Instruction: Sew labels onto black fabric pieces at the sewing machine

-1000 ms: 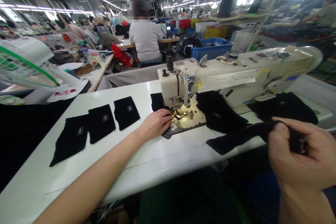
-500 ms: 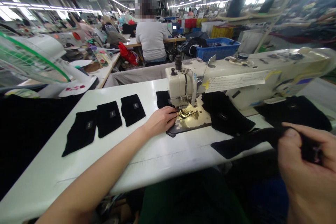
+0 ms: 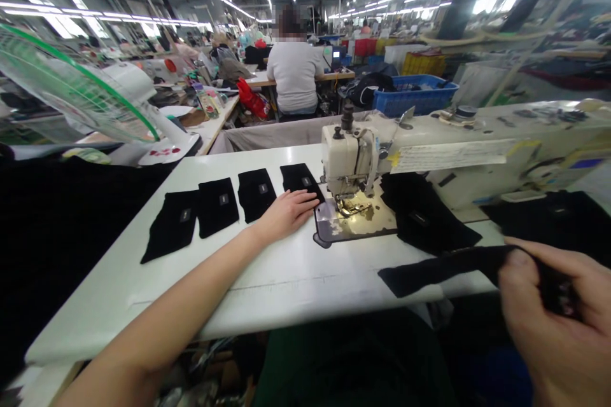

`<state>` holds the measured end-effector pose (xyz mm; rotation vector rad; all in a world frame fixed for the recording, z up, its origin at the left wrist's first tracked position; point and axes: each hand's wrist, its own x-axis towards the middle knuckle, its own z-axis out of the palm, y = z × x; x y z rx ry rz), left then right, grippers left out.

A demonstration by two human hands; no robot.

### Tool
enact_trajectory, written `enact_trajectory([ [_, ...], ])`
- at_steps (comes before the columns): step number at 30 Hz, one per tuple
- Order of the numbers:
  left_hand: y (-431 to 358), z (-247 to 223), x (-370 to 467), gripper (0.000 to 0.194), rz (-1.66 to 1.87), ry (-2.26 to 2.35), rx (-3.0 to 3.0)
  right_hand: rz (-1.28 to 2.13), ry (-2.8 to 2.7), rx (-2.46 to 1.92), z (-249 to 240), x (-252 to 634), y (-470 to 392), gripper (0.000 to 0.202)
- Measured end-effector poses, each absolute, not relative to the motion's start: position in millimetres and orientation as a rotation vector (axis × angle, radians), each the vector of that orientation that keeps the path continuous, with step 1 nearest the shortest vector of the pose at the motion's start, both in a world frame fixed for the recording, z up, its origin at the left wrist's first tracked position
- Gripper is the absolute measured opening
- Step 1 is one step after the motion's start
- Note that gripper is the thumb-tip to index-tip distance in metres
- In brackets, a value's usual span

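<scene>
My left hand [image 3: 287, 211] lies flat with fingers stretched out, its fingertips on the lower edge of a black fabric piece [image 3: 296, 177] with a small label. That piece is left of the sewing machine [image 3: 348, 159], whose presser foot [image 3: 353, 208] has no cloth visible under it. At the right, my right hand [image 3: 548, 311] is closed around a black fabric strip [image 3: 429, 272]. The strip's free end rests on the table's front edge; the part inside my fist is mostly hidden.
Three more labelled black pieces [image 3: 217, 208] lie in a row on the white table [image 3: 267, 280]. A black fabric stack [image 3: 424, 219] lies behind the strip, another pile [image 3: 558, 216] farther right. A fan [image 3: 133, 95] stands back left. A person [image 3: 293, 76] sits ahead near a blue crate [image 3: 415, 95].
My left hand has moved left, away from the needle area, and the labelled piece beside it shows more fully. My right hand still holds the strip. The camera view has shifted slightly.
</scene>
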<state>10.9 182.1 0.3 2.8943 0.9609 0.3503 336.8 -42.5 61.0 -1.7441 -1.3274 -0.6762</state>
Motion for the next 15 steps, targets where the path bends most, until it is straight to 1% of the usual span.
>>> enact_trajectory([
  [2, 182.8, 3.6, -6.8, 0.038, 0.427, 1.052, 2.87, -0.764, -1.438, -1.658, 68.6, 328.8, -38.9, 0.02],
  [4, 175.3, 11.4, -15.0, 0.04, 0.604, 1.185, 2.789, -0.818, -1.546, -1.581, 76.0, 317.5, -35.2, 0.018],
  [5, 167.3, 17.1, -13.9, 0.045, 0.702, 1.262, 2.686, -0.833, -1.578, -1.556, 79.2, 311.4, -33.4, 0.018],
  [7, 143.6, 31.1, -2.0, 0.06, 0.769, 1.37, 2.296, -0.826, -1.617, -1.535, 84.3, 299.3, -30.7, 0.02],
  [8, 129.2, 38.4, 7.4, 0.067, 0.66, 1.341, 2.02, -0.813, -1.635, -1.521, 86.1, 293.6, -29.9, 0.022],
  [10, 101.6, 50.6, 28.4, 0.086, 0.291, 1.021, 1.431, -0.787, -1.703, -1.437, 88.3, 282.7, -30.2, 0.023],
  [11, 90.7, 54.3, 38.2, 0.093, 0.169, 0.869, 1.187, -0.78, -1.755, -1.367, 88.6, 277.4, -31.3, 0.023],
  [12, 83.0, 56.0, 46.5, 0.093, 0.145, 0.769, 0.998, -0.772, -1.819, -1.287, 88.1, 272.3, -33.0, 0.022],
  [13, 78.9, 55.9, 52.8, 0.086, 0.178, 0.716, 0.867, -0.755, -1.886, -1.209, 86.8, 267.4, -35.3, 0.021],
  [15, 80.2, 51.8, 58.8, 0.056, 0.357, 0.74, 0.771, -0.642, -2.024, -1.091, 81.4, 259.2, -40.5, 0.018],
])
